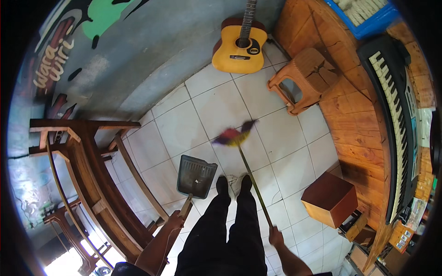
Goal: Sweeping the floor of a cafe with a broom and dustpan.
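My left hand (175, 220) grips the wooden handle of a dark grey dustpan (197, 174), whose pan is near the floor to the left of my feet, with a small pale bit inside. My right hand (276, 237) is closed around the lower end of a long green broom handle (255, 184). At the far end of that handle, ahead of my shoes, is a blurred head (236, 137) in red, purple and yellow. Pale square tiles (221, 107) lie beneath both tools.
An acoustic guitar (240, 50) leans at the grey wall. To the right are a brown plastic stool (307, 77), a wooden box (330, 200) and a keyboard (393, 127) along a wood-panelled counter (362, 120). Wooden bench-like furniture (89, 165) stands at the left.
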The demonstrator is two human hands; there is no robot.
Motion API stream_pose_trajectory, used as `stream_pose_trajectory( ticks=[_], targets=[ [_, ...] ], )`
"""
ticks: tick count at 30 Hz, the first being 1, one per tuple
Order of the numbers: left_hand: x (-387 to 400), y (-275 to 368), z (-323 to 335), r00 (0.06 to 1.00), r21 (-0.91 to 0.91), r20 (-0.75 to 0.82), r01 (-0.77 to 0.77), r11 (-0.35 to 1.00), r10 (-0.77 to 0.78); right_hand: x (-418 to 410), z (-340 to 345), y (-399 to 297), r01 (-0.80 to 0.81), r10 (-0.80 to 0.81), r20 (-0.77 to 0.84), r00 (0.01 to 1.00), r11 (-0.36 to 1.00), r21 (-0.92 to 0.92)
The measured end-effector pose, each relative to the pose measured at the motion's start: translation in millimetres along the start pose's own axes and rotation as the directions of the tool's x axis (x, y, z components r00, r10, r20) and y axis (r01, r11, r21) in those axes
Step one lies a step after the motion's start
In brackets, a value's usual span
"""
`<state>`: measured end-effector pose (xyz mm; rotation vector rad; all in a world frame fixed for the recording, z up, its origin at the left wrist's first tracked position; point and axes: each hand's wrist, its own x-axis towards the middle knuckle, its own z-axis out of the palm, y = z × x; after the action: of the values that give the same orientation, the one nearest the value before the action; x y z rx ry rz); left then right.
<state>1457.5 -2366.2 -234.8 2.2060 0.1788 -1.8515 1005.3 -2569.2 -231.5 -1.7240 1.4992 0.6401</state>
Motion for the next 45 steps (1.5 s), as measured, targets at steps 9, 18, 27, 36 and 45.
stream_pose_trajectory(
  ticks=[9, 18, 27, 36, 45],
  targets=[
    [-50, 9, 50, 0.987, -0.066, 0.05, -0.149, 0.987, 0.152, 327, -50, -256, 0.492, -0.498, 0.106, 0.86, 0.759, -0.426],
    [-92, -52, 83, 0.999, -0.237, 0.007, -0.041, 0.971, 0.044, 267, -18, -149, 0.441, -0.382, 0.226, 0.896, 0.711, -0.547],
    [-62, -102, 64, 0.991, -0.102, 0.116, -0.059, 0.993, 0.071, -44, -30, 121, -0.192, 0.209, 0.099, 0.973, 0.968, -0.159],
    [-50, -42, 45, 0.961, 0.103, 0.182, -0.229, 0.968, 0.208, 130, 58, -20, 0.06, -0.042, -0.222, 0.974, 0.995, 0.075],
    [-37, 3, 42, 0.973, 0.403, 0.185, -0.202, 0.893, 0.137, 33, 116, 66, -0.267, 0.266, 0.048, 0.963, 0.963, 0.036]
  ],
)
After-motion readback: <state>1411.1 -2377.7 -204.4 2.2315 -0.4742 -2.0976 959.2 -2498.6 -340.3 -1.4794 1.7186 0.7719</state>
